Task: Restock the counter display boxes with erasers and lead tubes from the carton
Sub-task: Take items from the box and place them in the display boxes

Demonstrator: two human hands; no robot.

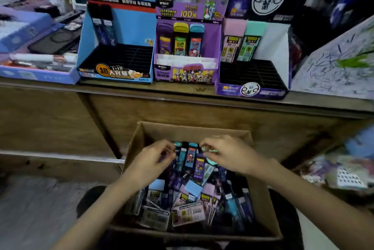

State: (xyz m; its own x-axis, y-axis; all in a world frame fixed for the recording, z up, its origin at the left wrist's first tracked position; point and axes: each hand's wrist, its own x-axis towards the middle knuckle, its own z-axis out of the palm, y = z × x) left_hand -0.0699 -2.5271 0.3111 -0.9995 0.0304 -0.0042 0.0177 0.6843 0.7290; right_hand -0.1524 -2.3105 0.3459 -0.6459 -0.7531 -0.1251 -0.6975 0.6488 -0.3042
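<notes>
At the far end of the carton (194, 130) the right hand (228, 153) pinches a thin green-edged item (211, 150), and the left hand (154, 157) curls at the upright lead tubes (191, 157), though blur hides whether it grips one. Better to gather one sort at a time, labels facing one way, so they drop straight into the matching display box (182, 73) on the surface (182, 88) beyond the carton.

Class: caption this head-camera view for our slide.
Over the open carton, the right hand pinches a thin green item; the left hand hovers beside it.
</notes>
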